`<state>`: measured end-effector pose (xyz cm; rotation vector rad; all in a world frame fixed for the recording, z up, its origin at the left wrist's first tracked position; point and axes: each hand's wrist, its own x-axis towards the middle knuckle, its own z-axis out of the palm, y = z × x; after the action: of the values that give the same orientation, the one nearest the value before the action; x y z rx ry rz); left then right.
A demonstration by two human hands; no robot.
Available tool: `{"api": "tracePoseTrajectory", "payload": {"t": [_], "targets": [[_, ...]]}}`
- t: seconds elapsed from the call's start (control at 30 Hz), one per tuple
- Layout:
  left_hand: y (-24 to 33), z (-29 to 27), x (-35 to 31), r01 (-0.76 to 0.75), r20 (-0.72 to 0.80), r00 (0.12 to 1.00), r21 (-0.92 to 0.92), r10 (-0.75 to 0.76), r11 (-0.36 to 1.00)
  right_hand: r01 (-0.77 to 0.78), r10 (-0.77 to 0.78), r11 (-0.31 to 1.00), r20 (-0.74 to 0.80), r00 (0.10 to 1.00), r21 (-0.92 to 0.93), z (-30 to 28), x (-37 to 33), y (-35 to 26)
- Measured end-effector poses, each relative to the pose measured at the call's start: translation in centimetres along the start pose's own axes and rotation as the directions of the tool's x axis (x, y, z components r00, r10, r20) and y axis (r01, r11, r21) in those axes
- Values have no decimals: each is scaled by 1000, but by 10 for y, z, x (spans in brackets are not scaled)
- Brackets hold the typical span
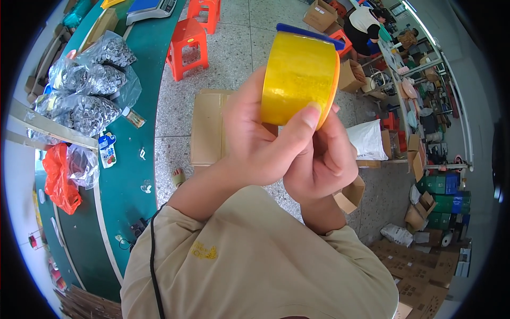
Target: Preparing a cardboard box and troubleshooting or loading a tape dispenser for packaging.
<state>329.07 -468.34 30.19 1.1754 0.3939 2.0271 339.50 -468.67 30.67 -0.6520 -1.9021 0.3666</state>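
A wide roll of yellow packing tape (298, 74) is raised in front of me, its orange-edged side turned to the right. Across its top sits a blue strip (308, 35), perhaps a tape cutter. My left hand (260, 133) grips the roll from the left and below, with the thumb pressed on its lower face. Close against it, my right hand (325, 159) has its fingers curled at the roll's lower right edge. The ends of some fingers are hidden behind the roll. Below the hands, a flat cardboard box (208, 127) lies on the speckled floor.
Along the left runs a green table (135, 181) with clear bags of small metal parts (90, 109), a red plastic bag (61, 178) and a scale (151, 10). Red stools (187, 48) stand beyond it. At right are cartons (350, 75), a white sack (367, 139) and a person (364, 29) at a workbench.
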Motion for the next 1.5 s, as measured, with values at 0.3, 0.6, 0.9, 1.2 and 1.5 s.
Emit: {"api": "tracePoseTrajectory", "payload": {"t": [0.3, 0.6, 0.9, 1.2, 1.5], "targets": [[-6, -10, -1, -74, 69, 995, 35, 72, 997, -56, 67, 974, -40, 997, 217, 2, 2, 2], [-5, -11, -5, -94, 34, 995, 106, 91, 990, -38, 32, 978, 31, 999, 207, -1, 5, 3], [-7, -9, -4, -66, 9, 998, 77, 65, 995, 103, -92, 988, -101, 991, 115, 5, 10, 13], [-3, -3, 1, 53, -9, 999, 22, -52, 998, 10, -15, 995, 51, 999, 102, -5, 7, 10], [-4, -11, 4, 196, -1, 980, -91, -197, 976, -145, 161, 902, -6, 987, 407, 1, 13, 12]]}}
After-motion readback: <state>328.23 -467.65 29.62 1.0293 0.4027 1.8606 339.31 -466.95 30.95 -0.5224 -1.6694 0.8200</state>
